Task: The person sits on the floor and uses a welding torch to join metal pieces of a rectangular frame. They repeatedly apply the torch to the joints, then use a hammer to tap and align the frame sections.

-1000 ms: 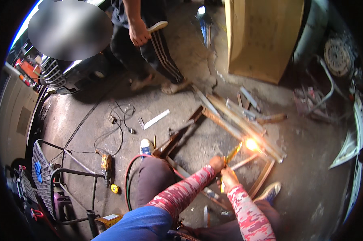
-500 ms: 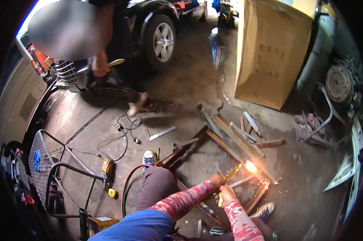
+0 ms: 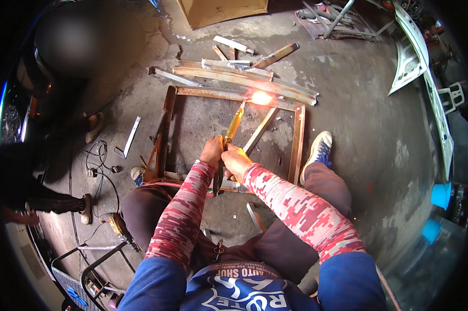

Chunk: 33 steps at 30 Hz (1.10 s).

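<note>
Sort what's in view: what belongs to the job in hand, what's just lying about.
In use:
yellow torch, held by the left hand and right hand
rusty metal frame, bright glow at its far bar

Apparently lying about:
yellow drill
L-shaped metal piece
cardboard box
loose bars beyond the frame

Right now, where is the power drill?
In the head view, the power drill lies at lower left, between the person's left knee and the mesh rack.

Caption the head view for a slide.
Both hands hold a torch, with a bright glow at the far bar of a rusty frame.
</note>
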### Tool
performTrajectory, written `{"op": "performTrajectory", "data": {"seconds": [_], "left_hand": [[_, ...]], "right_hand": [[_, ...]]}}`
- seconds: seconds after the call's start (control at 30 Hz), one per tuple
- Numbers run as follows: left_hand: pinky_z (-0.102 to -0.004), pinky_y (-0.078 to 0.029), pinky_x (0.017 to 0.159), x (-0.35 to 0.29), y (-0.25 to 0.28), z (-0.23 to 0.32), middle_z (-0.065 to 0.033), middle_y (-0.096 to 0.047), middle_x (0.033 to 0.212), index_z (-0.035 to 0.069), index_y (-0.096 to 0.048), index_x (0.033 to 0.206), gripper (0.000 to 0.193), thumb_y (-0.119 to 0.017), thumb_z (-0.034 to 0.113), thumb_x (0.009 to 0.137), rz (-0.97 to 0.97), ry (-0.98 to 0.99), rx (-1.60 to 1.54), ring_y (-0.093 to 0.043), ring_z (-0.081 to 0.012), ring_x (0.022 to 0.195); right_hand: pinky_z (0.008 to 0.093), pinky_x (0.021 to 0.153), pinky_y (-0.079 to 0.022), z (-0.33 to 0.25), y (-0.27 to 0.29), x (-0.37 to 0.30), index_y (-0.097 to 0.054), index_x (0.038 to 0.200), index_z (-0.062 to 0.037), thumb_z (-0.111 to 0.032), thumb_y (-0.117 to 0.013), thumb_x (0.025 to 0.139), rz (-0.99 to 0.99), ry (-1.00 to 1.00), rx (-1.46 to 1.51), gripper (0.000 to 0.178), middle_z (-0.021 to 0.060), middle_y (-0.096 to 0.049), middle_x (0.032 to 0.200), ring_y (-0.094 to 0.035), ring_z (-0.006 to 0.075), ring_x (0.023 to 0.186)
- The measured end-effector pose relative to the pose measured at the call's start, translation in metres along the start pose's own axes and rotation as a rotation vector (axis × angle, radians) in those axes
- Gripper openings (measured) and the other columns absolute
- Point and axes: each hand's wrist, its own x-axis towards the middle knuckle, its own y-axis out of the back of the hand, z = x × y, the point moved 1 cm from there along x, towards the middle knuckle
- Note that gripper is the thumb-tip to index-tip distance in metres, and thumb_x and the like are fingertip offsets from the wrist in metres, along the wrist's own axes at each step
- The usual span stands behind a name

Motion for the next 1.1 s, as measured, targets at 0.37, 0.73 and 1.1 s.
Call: {"op": "performTrajectory", "data": {"seconds": [0.37,0.73,1.1], "left_hand": [[-0.0418,-0.051,0.067,-0.021,-0.002,0.019,-0.0207,-0.065,0.087,-0.002,-0.06,0.093,0.019,-0.057,0.017,0.087,-0.04,-0.287,0.385,-0.066,-0.029,0.08],[-0.0429,-0.046,0.064,-0.021,0.0,0.017,-0.0171,-0.062,0.083,-0.007,-0.061,0.098,0.04,-0.043,0.028,0.089,-0.042,-0.336,0.477,-0.059,-0.0265,0.07],[-0.037,-0.051,0.065,-0.026,-0.004,0.025,-0.015,-0.065,0.086,-0.002,-0.059,0.095,0.018,-0.051,0.014,0.091,-0.047,-0.185,0.358,-0.064,-0.0203,0.077]], "right_hand": [[0.0294,0.041,-0.035,0.001,0.001,0.001,-0.053,0.121,-0.017,-0.017,-0.043,0.087,0.021,-0.008,0.068,0.035,-0.0011,-0.047,0.067,-0.045,0.0104,0.047],[0.0278,0.039,-0.035,-0.004,0.001,-0.003,-0.051,0.125,-0.0156,-0.017,-0.043,0.088,0.032,0.003,0.009,0.038,-0.0007,-0.047,0.066,-0.045,0.0099,0.045],[0.0271,0.038,-0.034,-0.001,0.0,0.002,-0.052,0.118,-0.014,-0.018,-0.044,0.09,0.033,0.007,0.025,0.029,-0.0007,-0.047,0.064,-0.045,0.0092,0.046]]}}
